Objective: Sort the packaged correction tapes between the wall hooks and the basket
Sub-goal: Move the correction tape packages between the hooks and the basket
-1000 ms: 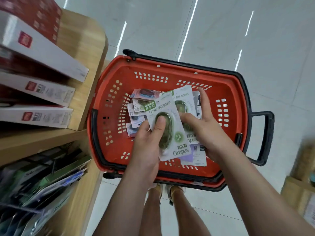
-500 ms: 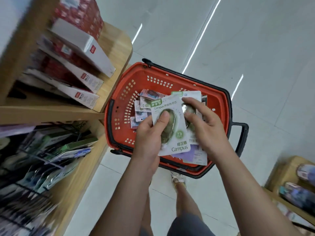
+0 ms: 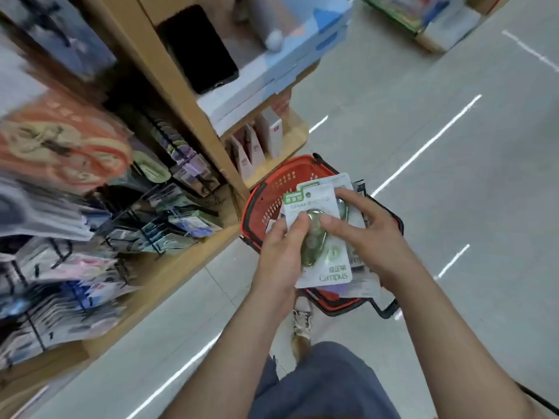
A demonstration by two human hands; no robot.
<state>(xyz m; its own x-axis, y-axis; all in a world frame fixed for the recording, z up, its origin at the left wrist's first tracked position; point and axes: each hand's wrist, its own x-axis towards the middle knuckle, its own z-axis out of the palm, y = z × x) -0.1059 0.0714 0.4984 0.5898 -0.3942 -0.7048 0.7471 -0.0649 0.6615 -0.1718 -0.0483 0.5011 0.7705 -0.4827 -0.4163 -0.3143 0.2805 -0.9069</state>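
step: peeling green Campus tape pack [image 3: 335, 269] off stack [image 3: 340, 180] | grip: pinched by left hand [image 3: 281, 252], stack clasped in right hand [image 3: 373, 237] | next: hang on wall hooks [image 3: 169, 228], 9 o'clock

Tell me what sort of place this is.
Probably a stationery shop aisle: carded packets hang on wire hooks, boxed goods sit on wooden shelves, and a red shopping basket sits beneath the held correction tape packs.
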